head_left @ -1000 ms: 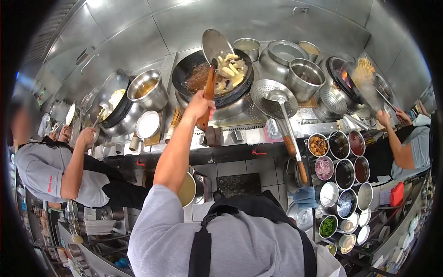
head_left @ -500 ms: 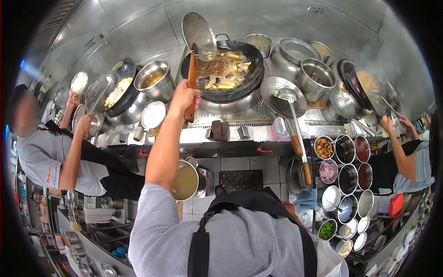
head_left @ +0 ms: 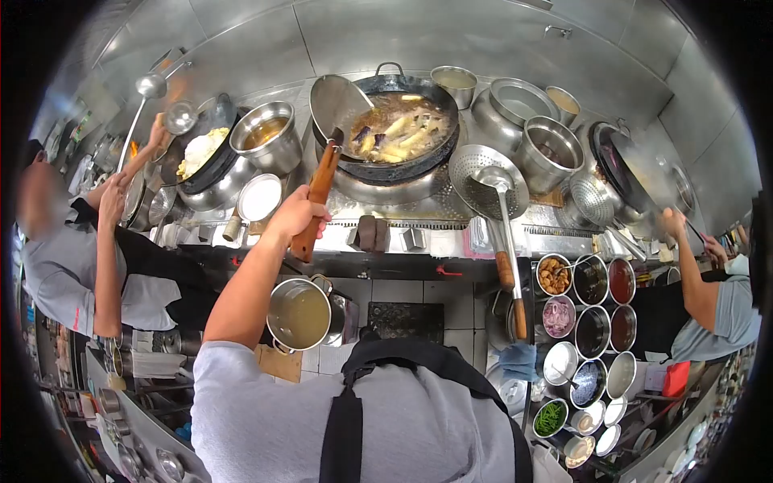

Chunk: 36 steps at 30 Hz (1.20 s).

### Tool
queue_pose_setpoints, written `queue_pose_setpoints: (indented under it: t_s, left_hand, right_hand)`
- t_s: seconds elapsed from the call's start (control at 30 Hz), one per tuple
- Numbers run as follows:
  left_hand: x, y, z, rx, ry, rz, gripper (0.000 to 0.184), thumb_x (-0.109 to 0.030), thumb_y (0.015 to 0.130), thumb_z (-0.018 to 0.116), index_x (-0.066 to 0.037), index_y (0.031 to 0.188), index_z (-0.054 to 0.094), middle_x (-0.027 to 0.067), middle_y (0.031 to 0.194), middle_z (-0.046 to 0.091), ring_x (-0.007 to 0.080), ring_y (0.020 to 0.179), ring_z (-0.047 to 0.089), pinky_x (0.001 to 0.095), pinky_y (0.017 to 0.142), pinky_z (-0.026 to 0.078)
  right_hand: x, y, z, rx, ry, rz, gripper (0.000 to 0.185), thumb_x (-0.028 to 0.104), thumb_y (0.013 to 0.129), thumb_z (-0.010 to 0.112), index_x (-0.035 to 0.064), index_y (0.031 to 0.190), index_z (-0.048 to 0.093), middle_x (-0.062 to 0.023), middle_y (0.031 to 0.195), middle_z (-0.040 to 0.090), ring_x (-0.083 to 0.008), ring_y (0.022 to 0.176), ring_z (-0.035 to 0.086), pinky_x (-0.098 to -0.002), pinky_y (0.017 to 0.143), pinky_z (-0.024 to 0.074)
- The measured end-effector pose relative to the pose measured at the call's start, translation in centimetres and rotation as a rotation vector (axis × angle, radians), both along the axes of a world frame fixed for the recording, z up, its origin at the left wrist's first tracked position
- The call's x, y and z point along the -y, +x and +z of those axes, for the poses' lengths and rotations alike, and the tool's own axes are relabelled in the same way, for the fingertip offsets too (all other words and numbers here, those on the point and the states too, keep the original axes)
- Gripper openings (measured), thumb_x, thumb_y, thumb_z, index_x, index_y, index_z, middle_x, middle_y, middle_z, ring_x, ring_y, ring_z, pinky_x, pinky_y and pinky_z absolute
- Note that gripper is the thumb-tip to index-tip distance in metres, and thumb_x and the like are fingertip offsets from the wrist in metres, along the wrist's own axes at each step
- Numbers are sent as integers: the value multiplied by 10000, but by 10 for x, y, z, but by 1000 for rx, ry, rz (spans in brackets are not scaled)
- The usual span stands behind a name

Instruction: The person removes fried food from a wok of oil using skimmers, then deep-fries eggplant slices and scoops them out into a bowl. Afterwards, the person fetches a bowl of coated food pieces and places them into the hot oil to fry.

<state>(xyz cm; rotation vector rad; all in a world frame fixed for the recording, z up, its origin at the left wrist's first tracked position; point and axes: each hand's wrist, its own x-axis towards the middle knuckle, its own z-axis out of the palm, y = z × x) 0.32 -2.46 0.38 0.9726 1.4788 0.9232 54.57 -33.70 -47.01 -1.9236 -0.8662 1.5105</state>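
Gripping the wooden handle [head_left: 324,173] of a round metal scoop [head_left: 332,101] with the left hand [head_left: 298,213], in a narrow and firm hold. Cannot tell anything about the right hand, being out of the view. Compared with half a second ago, brought lower: from a raised place beside the left rim of the wok [head_left: 415,84] to a tilted place above its left part. Not possible to tell, from this angle, touching or not touching the rim. Seen inside the wok, in a brown and foamy liquid, at the middle and toward the right: pale yellow pieces [head_left: 394,151], some with dark purple skin. Heaped together one second ago, now lying more spread in the liquid. By judgement, meaning a scoop already emptied and pieces already heating. Resting just to the right of the wok: a perforated strainer [head_left: 467,191] with a ladle [head_left: 493,177] lying in it, apart from the left hand. Standing to the left: a steel pot [head_left: 278,155]. Farther left, raised in the hand [head_left: 113,195] of a co-worker: a long ladle [head_left: 150,87].
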Motion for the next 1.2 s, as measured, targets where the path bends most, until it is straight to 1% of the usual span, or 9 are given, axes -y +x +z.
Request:
queue_pose_setpoints:
  t_s: [0.33,0.43,0.53,0.57,0.63,0.7,0.9,1.03,1.2]
  left_hand:
    - [-100,63,-21,287,130,-109,154,28,816,578,52,931,479,147,699,592,196,515,577,342,456,500]
    - [-89,61,-19,151,145,-218,327,15,816,596,38,1089,418,157,739,606,196,500,572,326,446,491]
    - [-69,66,-18,56,173,-142,332,38,801,584,16,1088,417,117,705,565,181,480,551,328,410,467]
    - [-66,65,-21,24,177,-151,329,37,808,579,10,1092,416,105,701,552,171,476,541,321,408,464]
    - [-52,70,-22,-168,218,-128,305,31,810,564,15,1087,436,103,712,549,178,494,548,333,406,465]
    - [-53,71,-19,-275,264,-94,305,25,810,553,15,1096,448,98,716,545,177,503,549,335,405,464]
    - [-36,65,-19,-210,273,34,329,31,826,556,-6,1136,451,83,742,558,134,522,539,296,419,456]
    - [-34,61,-21,57,304,124,352,50,796,550,2,1125,436,100,727,566,158,504,545,311,403,472]
    - [-33,65,-7,405,272,154,243,30,869,558,-5,1061,414,132,787,587,172,555,559,309,455,488]
  right_hand:
    - [38,9,-21,382,243,447,361,357,982,449,75,1025,670,-127,914,694,-285,847,658,-387,739,513]
    - [31,12,-18,449,273,510,365,351,991,420,90,1030,672,-137,926,692,-311,863,659,-405,750,512]
    - [-1,11,26,397,245,520,409,349,998,346,116,966,681,-151,907,676,-386,863,627,-455,771,490]
    - [-2,10,-24,688,331,645,354,339,989,422,84,910,655,-119,802,664,-313,742,632,-417,675,490]
    - [-23,-12,81,233,206,220,295,327,968,518,76,865,633,-79,765,653,-203,678,622,-354,602,473]
    - [-52,-20,110,119,29,104,258,314,951,568,66,925,636,-60,766,652,-156,636,599,-315,552,453]
    - [-60,-33,132,49,-76,17,271,298,949,586,52,1060,608,-57,768,657,-141,544,553,-291,464,423]
    - [-44,-25,120,61,-102,35,280,300,952,581,51,1078,598,-50,746,646,-127,511,521,-283,443,402]
    - [-20,-8,109,-48,-133,-27,301,314,953,568,70,1129,578,-55,777,641,-140,531,527,-301,455,407]
